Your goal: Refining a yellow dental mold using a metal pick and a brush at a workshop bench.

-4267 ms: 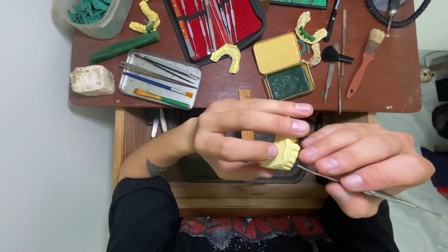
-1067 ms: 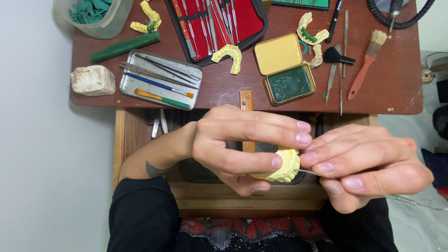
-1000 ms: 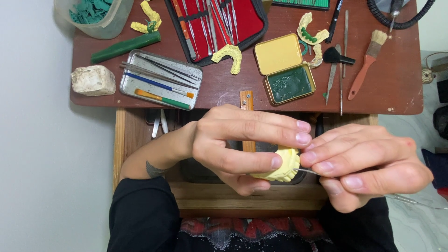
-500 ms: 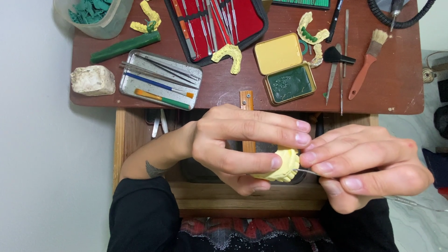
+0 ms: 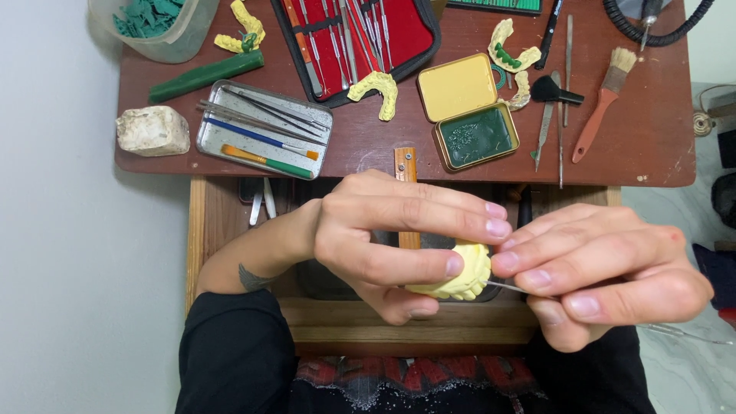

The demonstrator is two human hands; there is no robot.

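Head view: left hand (image 5: 383,238) fingers pinch yellow cast (image 5: 460,276); right hand (image 5: 606,276) fingers grip thin pick (image 5: 506,286), below desk edge (image 5: 383,178).

A dental technician's small workbench, seen from above. A dark red-brown wooden desk (image 5: 360,146) serves as the landmark. At its far edge lies an open red instrument case (image 5: 360,34) of slim metal tools. Left of the case sits a metal tray (image 5: 264,130) with picks and brushes, right of it a hinged tin of green wax (image 5: 475,136). Yellow tooth-arch casts (image 5: 376,88) and a bristle brush (image 5: 606,96) lie scattered about.
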